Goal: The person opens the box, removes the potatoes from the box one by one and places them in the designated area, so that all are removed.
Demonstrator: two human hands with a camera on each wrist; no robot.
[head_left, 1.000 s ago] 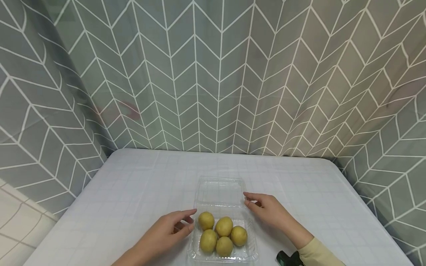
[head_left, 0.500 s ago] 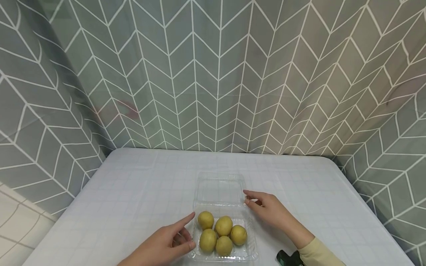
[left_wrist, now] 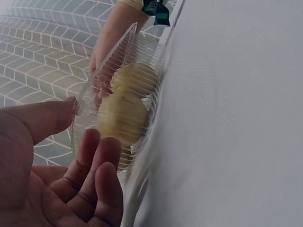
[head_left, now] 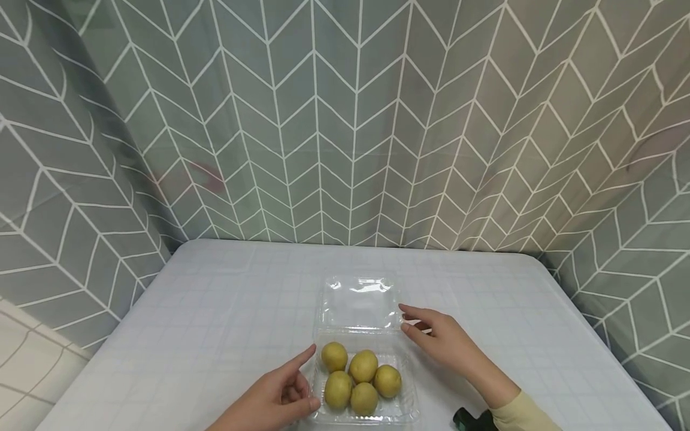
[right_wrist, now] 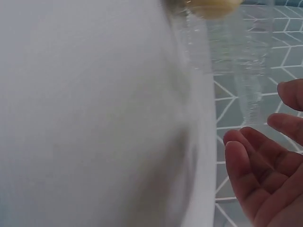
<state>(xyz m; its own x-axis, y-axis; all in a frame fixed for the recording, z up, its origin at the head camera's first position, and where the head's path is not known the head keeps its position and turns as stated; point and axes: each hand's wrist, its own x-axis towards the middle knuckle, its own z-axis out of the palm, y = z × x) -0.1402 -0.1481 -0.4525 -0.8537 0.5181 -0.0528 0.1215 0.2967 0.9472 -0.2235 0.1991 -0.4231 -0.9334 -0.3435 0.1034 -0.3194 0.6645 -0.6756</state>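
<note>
A clear plastic clamshell box (head_left: 408,400) lies open on the table, holding several round yellow-green fruits (head_left: 363,366). Its clear lid (head_left: 358,305) is folded back on the far side and catches bright reflections. My left hand (head_left: 275,392) is at the box's left side, index finger stretched forward; in the left wrist view the thumb touches the rim and the other fingers bend loosely beside the wall. At the lid's right edge is my right hand (head_left: 439,335), fingers slightly bent. The right wrist view shows a gap between thumb and fingers, nothing held there.
A white cloth covers the table (head_left: 242,287). A grey curtain with white chevron lines (head_left: 345,120) hangs along the back and sides. A dark device (head_left: 474,419) is by the right wrist, near the front edge.
My left index finger has straightened and the left hand has shifted slightly nearer the front. My right hand has moved slightly right and away. The lid sits a little differently and now shines.
</note>
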